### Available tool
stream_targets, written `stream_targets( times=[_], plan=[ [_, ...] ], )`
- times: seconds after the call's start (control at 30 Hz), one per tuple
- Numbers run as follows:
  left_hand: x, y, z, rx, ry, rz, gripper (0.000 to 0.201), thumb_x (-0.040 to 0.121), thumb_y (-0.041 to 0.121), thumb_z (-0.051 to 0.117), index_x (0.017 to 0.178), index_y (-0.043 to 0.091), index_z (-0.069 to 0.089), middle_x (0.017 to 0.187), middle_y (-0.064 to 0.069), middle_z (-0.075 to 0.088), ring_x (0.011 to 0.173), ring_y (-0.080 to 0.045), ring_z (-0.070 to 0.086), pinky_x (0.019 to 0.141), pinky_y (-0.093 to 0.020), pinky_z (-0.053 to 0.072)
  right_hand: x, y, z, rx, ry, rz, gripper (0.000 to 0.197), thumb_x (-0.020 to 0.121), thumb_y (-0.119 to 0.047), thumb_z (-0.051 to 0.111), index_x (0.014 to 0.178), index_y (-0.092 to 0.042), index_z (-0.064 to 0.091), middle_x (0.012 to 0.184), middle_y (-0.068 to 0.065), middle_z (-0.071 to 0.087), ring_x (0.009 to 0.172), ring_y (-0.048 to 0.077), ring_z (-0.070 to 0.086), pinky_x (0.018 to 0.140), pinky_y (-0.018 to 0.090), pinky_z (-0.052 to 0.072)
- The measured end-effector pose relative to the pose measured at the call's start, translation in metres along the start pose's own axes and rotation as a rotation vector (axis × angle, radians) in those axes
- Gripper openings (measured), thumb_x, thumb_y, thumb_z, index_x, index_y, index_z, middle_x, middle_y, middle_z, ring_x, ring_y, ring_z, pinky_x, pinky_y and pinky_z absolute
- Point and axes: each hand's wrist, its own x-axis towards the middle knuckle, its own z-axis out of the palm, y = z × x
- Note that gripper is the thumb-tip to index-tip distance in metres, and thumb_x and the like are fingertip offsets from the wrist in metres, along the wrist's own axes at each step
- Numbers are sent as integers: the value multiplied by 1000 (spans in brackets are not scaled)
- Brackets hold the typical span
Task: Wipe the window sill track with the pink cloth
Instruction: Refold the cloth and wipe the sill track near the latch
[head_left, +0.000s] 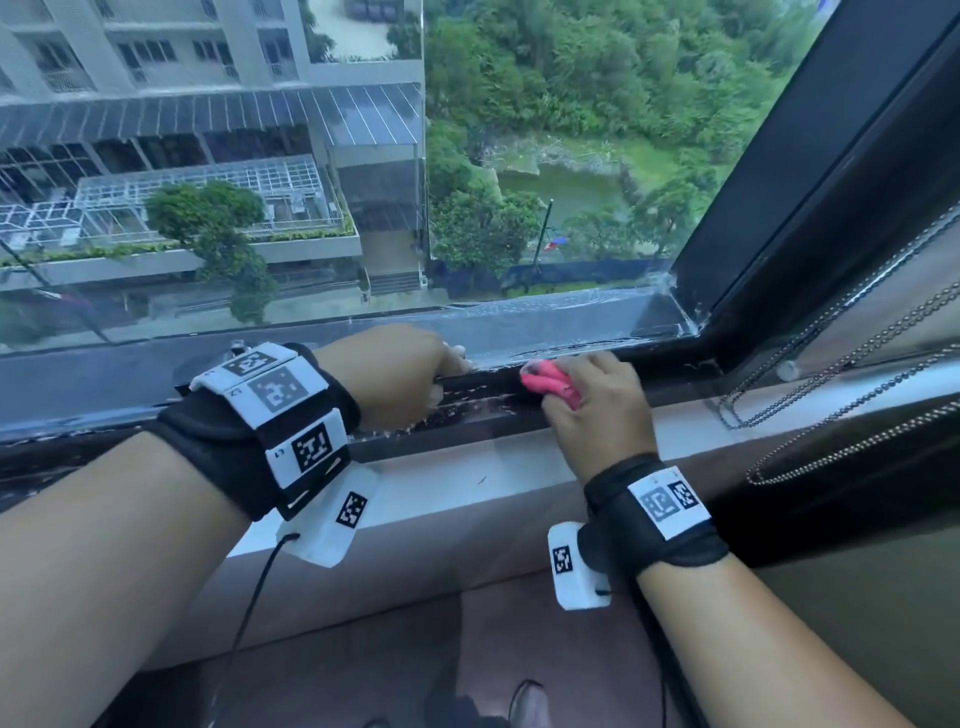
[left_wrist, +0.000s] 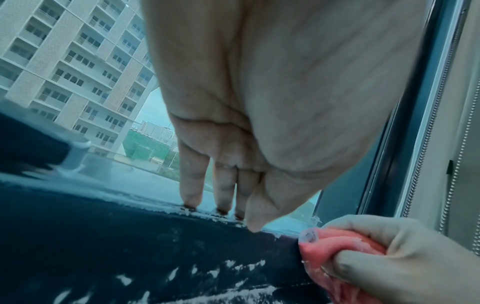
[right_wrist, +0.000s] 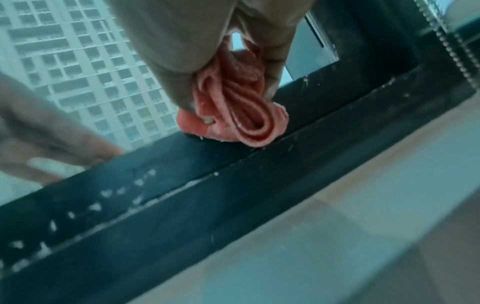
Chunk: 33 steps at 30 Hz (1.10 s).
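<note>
My right hand (head_left: 597, 405) has its fingers (left_wrist: 363, 261) curled tight round the bunched pink cloth (head_left: 551, 385), which is pressed onto the dark window sill track (head_left: 483, 395) just right of my left hand (head_left: 400, 379). My left fingers (left_wrist: 192, 181) are straight, their tips resting on the track's far edge against the glass, holding nothing. White flecks dot the track; a bead chain (head_left: 831, 364) hangs at right.

Fluffy pink cloth (head_left: 551, 386); dark speckled track (head_left: 483, 402)
</note>
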Motion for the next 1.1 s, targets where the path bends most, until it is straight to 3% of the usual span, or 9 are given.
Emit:
stream_targets(
  times=[0.07, 0.17, 0.23, 0.33, 0.5, 0.63, 0.83, 1.0, 1.1],
  plan=[
    [1, 1, 2, 3, -15, -20, 57, 92, 9, 46, 145, 31, 46, 153, 7, 42, 133, -20, 48, 107, -36, 42, 0, 3, 3, -106, 68, 55, 17, 78, -25, 63, 93, -20, 69, 93, -2, 61, 85, 21, 52, 75, 31, 50],
    [5, 4, 6, 15, -10, -37, 60, 90, 7, 44, 145, 32, 46, 151, 3, 46, 134, -22, 47, 109, -39, 41, -14, -8, 25, -162, 28, 24, 14, 75, -23, 65, 88, -17, 65, 89, 0, 61, 82, 23, 52, 69, 33, 50],
    [8, 6, 7, 28, -1, -25, 61, 89, 7, 43, 144, 32, 46, 150, 2, 47, 134, -22, 48, 109, -39, 41, -16, -16, 32, -94, -64, -25, 15, 75, -22, 66, 89, -19, 66, 92, -2, 59, 86, 21, 51, 70, 33, 51],
    [7, 8, 9, 8, -8, -5, 63, 90, 7, 43, 148, 32, 39, 158, 10, 31, 143, -14, 35, 115, -37, 33, -6, -14, 18, 65, -263, -82, 13, 78, -25, 61, 87, -24, 71, 90, -7, 55, 87, 17, 52, 72, 35, 52],
    [-2, 3, 8, -20, 9, -41, 63, 92, 4, 43, 151, 29, 36, 160, 12, 25, 146, -13, 29, 118, -35, 28, 11, 7, 0, -106, -34, 74, 15, 78, -29, 59, 82, -17, 68, 88, 1, 55, 83, 22, 55, 70, 33, 52],
    [-3, 1, 9, -32, 4, -47, 73, 88, -6, 41, 152, 29, 33, 160, 14, 21, 147, -8, 25, 119, -34, 26, -4, -4, 27, -144, -15, 89, 12, 77, -24, 62, 78, -12, 62, 87, 5, 54, 82, 26, 52, 66, 33, 49],
    [6, 7, -5, -15, -13, -32, 70, 87, -4, 43, 146, 35, 43, 156, 16, 32, 139, -15, 41, 111, -37, 39, 8, -33, 26, 61, -310, -85, 14, 78, -29, 60, 74, -17, 66, 81, -4, 48, 79, 18, 52, 64, 35, 52],
    [2, 3, -4, -49, -29, -73, 72, 87, -7, 40, 147, 32, 42, 156, 16, 32, 141, -16, 39, 113, -39, 36, 12, -13, 9, 33, 50, -84, 16, 78, -26, 61, 85, -16, 71, 84, -1, 57, 83, 19, 56, 68, 31, 54],
    [4, 8, -3, -56, -14, -67, 73, 87, -8, 40, 148, 31, 41, 156, 16, 30, 142, -15, 36, 115, -38, 33, 4, -6, 20, -7, 87, -100, 15, 76, -21, 65, 87, -13, 70, 87, 3, 60, 81, 22, 56, 67, 31, 53]
  ],
)
